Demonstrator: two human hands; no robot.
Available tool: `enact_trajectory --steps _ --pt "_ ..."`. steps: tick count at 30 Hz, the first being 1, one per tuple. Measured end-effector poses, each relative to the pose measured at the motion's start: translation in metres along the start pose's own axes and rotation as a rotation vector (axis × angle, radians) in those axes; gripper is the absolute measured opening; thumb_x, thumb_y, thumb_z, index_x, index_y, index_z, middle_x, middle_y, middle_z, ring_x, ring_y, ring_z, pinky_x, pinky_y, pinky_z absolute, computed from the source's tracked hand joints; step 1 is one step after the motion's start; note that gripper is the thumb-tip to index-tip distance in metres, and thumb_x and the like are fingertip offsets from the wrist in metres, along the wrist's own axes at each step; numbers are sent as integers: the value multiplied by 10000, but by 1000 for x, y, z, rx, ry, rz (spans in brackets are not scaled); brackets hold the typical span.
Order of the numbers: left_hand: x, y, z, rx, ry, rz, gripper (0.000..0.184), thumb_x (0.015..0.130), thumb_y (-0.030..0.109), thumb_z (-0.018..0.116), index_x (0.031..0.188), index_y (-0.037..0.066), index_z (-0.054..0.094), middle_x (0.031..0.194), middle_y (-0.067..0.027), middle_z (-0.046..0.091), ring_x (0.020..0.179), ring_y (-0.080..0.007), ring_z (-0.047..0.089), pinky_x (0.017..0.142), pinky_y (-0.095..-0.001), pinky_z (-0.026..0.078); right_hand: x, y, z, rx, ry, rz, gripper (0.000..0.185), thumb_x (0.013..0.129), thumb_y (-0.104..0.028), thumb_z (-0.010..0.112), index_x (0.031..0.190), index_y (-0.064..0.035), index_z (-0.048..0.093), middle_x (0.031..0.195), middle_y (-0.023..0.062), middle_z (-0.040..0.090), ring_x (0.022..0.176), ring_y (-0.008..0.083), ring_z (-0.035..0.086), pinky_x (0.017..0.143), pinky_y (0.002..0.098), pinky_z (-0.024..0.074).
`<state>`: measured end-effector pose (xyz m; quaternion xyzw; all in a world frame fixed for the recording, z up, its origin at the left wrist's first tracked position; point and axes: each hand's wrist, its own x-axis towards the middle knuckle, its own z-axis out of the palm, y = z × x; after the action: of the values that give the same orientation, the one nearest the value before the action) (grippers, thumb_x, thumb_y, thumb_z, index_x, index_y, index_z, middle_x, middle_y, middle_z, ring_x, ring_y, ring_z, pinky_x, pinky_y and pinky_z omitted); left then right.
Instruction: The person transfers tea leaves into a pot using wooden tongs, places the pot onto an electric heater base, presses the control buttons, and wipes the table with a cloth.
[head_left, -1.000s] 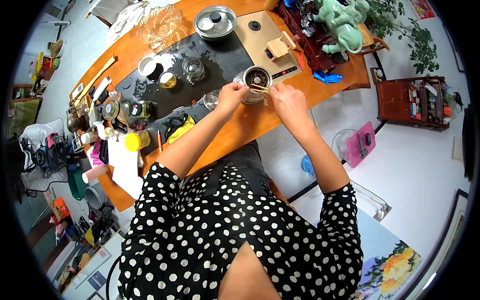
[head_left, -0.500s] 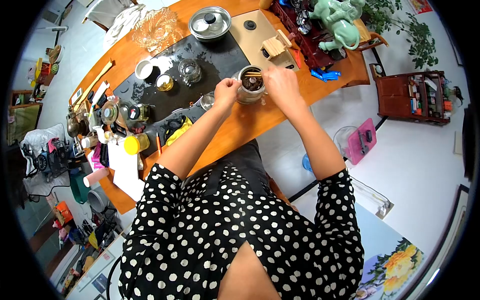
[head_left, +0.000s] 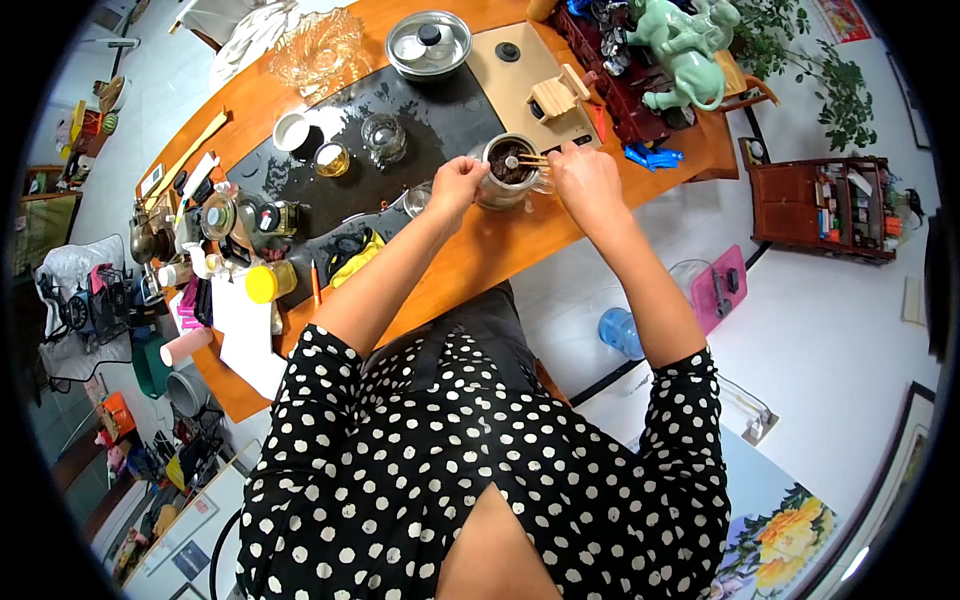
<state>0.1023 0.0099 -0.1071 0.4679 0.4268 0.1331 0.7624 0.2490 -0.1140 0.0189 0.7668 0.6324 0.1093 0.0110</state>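
Observation:
A round pot with dark, leaf-like contents stands near the front edge of the wooden table, its top uncovered. Thin wooden tongs or sticks reach over its right rim, and my right hand is closed around their other end. My left hand is pinched at the pot's left side; what its fingers grip, if anything, is too small to make out. Left of that hand lies a small glass vessel. A glass pitcher and a cup of amber liquid stand on the dark tray.
A lidded steel pan sits at the back, with a wooden holder on the beige panel to its right. A white cup is on the tray. Jars, papers and a yellow-lidded jar crowd the left; a green figurine stands right.
My right hand has shifted slightly right and down, drawing the tongs from across the pot's mouth to its right rim. My left hand stays beside the pot.

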Motion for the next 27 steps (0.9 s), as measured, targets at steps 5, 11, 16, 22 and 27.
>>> enact_trajectory --steps 5,11,16,22,27 --pt "3 -5 -2 -6 -16 8 181 912 199 660 829 49 601 674 -3 562 541 -95 504 506 -247 401 -5 -8 -18 -52 -7 11 84 707 -129 649 674 -69 699 710 126 665 669 263 686 583 354 554" --pt "-1 2 -4 49 -31 -35 191 928 236 651 814 93 599 702 31 534 621 -76 493 574 -227 436 -1 -20 -34 -41 -147 51 94 679 -185 708 663 -92 712 699 125 680 654 250 695 577 352 553" --pt "-4 4 -2 20 -39 -37 206 922 247 659 795 101 590 696 27 538 619 -74 500 573 -229 430 -3 -28 -33 -118 -73 33 98 682 -198 721 682 -101 716 704 120 683 660 249 698 584 347 555" --pt "-2 3 -7 26 -57 -41 214 915 258 670 789 106 588 691 26 542 602 -73 499 561 -226 416 -8 -27 -30 -90 -125 73 107 697 -195 707 650 -99 698 708 123 679 653 257 694 582 359 554" --pt "1 1 -7 26 -54 -61 213 911 245 678 782 107 580 694 26 538 597 -73 499 565 -231 438 -19 -25 -42 -2 -87 166 139 778 -172 651 844 -55 687 761 121 652 684 271 677 577 380 536"
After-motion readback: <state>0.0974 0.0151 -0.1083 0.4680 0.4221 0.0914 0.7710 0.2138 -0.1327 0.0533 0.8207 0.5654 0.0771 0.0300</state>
